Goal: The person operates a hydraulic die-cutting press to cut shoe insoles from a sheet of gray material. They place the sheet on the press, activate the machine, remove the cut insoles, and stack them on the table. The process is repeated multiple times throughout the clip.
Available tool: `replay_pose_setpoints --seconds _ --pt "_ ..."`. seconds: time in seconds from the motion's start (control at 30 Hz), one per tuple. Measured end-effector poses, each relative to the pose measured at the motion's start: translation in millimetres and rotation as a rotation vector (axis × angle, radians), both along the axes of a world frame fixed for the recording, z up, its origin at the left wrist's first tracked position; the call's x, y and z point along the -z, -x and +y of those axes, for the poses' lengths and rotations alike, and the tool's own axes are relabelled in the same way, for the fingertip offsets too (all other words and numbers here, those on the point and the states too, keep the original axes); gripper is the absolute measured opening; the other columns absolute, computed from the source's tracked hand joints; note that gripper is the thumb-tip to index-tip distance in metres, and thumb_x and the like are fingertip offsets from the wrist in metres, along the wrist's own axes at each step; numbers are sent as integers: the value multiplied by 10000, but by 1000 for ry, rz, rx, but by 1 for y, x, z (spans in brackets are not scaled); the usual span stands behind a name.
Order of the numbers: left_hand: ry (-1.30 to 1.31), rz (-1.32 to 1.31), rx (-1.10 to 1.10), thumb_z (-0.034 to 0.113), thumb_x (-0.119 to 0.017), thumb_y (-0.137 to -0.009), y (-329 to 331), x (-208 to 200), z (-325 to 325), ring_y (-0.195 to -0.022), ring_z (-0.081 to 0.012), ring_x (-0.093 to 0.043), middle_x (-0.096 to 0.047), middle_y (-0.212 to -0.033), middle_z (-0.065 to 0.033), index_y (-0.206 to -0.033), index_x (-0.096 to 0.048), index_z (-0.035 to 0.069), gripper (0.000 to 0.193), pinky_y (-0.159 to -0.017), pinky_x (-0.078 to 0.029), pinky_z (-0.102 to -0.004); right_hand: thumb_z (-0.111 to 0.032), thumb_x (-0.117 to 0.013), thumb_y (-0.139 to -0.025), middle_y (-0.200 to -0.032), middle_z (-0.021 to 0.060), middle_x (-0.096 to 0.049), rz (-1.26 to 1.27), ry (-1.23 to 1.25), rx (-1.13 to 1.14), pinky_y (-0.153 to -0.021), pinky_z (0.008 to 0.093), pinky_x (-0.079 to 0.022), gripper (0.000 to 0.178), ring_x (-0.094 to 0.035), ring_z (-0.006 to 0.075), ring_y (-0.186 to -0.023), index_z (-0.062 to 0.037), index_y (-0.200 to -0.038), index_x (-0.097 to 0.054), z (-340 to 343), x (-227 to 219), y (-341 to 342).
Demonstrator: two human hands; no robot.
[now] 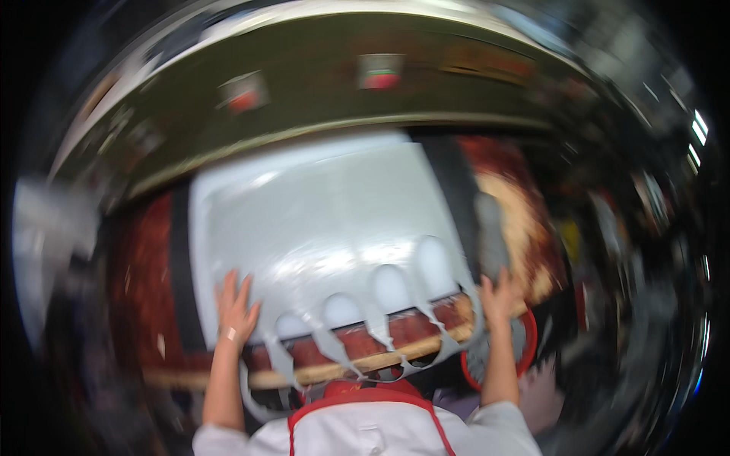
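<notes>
A glossy pale grey sheet (319, 220) lies over a white board (199, 251) on the work table. Rounded sole-like cut-outs run along its near side, and the white board shows through them. Thin grey strips between the cut-outs hang over the table's near edge. My left hand (237, 310) rests at the sheet's near left part with its fingers spread. Beside the sheet's near right corner is my right hand (499, 298), fingers apart. A long grey piece (491, 228) lies just beyond that hand; whether they touch is unclear through the blur.
Dark bands (449, 182) flank the board on the worn red-brown table (144, 281). A dark green panel (304, 83) with small stuck-on pictures rises at the back. Below my right hand is a round red-rimmed container (530, 342) with grey contents. I wear a red-edged apron (365, 399).
</notes>
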State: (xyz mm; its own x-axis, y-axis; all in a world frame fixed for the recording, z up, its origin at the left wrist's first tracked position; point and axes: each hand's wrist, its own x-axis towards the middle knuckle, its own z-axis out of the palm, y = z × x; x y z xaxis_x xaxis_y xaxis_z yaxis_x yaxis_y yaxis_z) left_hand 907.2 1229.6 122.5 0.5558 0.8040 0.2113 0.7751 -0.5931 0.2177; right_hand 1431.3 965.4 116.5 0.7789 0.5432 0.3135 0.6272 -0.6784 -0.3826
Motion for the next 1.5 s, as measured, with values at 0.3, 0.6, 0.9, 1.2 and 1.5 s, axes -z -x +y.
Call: replay_pose_setpoints --seconds 0.3,0.6,0.9,1.2,1.5 --pt "-98 -104 -234 251 -625 -839 -8 -2 -4 -1315 -440 -341 -358 -1404 -290 -1325 -490 42 546 -1112 -251 -541 -194 -818 -611 -1396 241 -394 40 125 -350 -1090 469 -297 909 -369 411 -1297 -108 -1415 -402 -6 -18 -51" --pt "-26 -90 -194 287 -605 -864 -8 -9 2 -1355 -435 -274 -319 -1435 -283 -1363 -445 35 581 -1129 -260 -484 -14 -781 -675 -1203 117 -505 351 -433 -287 -930 341 -404 610 -504 252 -1065 -84 -1204 -486 28 -58 12" --pt "65 -433 -195 135 -583 -868 -1 -7 15 -1310 -412 -368 -409 -1383 -265 -1342 -415 -38 532 -1101 -312 -449 -94 -841 -599 -1210 115 -483 1304 -750 -868 -1022 392 -352 845 -473 261 -1169 -109 -1293 -357 176 -75 239" --pt "77 -820 -221 -21 -456 -887 2 0 33 -1231 -445 -441 -450 -1317 -305 -1351 -321 -105 490 -1055 -362 -463 -147 -833 -558 -1347 280 -307 287 -231 -875 -1043 522 -309 815 -319 461 -1249 -84 -1261 -426 276 -37 402" --pt "197 -862 -309 -21 -452 -899 -13 -30 69 -1197 -366 -511 -536 -1276 -225 -1346 -401 -40 450 -1017 -401 -419 -219 -769 -754 -1394 260 -384 658 -203 -788 -1071 437 -349 906 -408 365 -1290 15 -1454 -242 308 -80 321"
